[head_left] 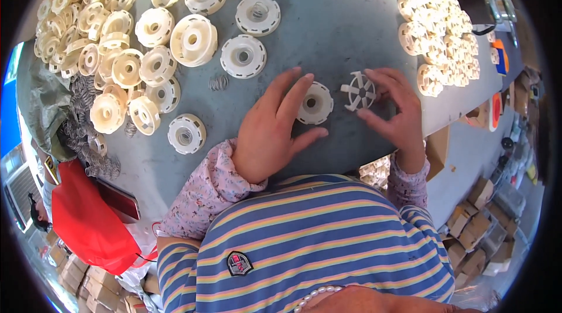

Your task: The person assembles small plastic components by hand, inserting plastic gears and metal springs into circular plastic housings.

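Note:
My left hand (271, 125) is spread over the left side of a round white plastic housing (317, 115) with a central hole and a slotted rim. Its thumb and index finger lie apart at the near and far edges of that piece. Whether they touch it I cannot tell. To its right, my right hand (396, 106) has the thumb and fingertips around a white spoked plastic wheel (359, 91), which looks tilted. Left of my left hand, a loose coil spring (218, 83) lies on the table. Another slotted housing (187, 134) has a spring in its centre.
Cream round housings (127, 68) heap up at the left beside a pile of springs (79, 114). Spoked wheels (442, 26) are stacked at the right of the grey table (328, 14). A red bag (91, 219) and a phone (119, 200) lie at the near left edge.

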### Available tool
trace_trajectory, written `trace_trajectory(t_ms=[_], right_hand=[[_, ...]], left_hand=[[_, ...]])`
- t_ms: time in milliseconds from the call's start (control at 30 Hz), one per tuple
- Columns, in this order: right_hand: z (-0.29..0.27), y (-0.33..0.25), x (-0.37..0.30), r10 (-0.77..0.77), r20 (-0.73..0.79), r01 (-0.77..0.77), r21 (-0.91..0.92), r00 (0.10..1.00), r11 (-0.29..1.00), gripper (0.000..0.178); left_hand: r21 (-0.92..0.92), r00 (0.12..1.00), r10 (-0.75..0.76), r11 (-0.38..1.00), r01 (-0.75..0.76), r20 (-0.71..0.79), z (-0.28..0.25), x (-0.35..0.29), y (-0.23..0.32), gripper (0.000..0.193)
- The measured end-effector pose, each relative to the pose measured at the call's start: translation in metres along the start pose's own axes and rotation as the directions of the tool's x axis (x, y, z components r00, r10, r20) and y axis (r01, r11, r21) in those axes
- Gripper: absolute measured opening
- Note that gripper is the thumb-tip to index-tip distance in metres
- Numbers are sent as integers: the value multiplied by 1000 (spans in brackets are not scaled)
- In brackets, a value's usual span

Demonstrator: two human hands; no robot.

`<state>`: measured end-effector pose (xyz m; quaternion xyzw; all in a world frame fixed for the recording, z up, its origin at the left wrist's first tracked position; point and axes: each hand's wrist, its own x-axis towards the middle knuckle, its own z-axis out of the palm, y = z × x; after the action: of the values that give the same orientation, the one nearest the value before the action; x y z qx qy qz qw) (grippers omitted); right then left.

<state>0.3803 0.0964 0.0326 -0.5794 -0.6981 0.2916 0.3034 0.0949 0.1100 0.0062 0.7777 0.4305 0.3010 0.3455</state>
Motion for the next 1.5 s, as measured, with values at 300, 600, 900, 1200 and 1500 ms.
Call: trace_trajectory(t_ms=[300, 600, 900, 1200, 1500], right_hand=[[8, -32, 5, -92, 38, 91, 39, 995, 995, 65], [22, -43, 35, -221, 271, 224, 19, 937, 974, 60], [31, -43, 31, -205, 369, 237, -45, 906, 970, 59], [41, -26, 17, -119, 267, 79, 154, 956, 985, 62], [47, -26, 14, -209, 128, 193, 128, 970, 973, 58]], left_hand=[[-24, 999, 48, 999, -48, -4, 2, -2, -11, 58], [-389, 972, -234, 896, 212, -11, -13, -8, -1, 51], [-436, 977, -215, 880, 187, -14, -5, -10, -9, 52], [-511, 977, -174, 833, 214, 125, -8, -17, -11, 63], [-273, 994, -96, 956, 104, 44, 0, -16, -4, 91]])
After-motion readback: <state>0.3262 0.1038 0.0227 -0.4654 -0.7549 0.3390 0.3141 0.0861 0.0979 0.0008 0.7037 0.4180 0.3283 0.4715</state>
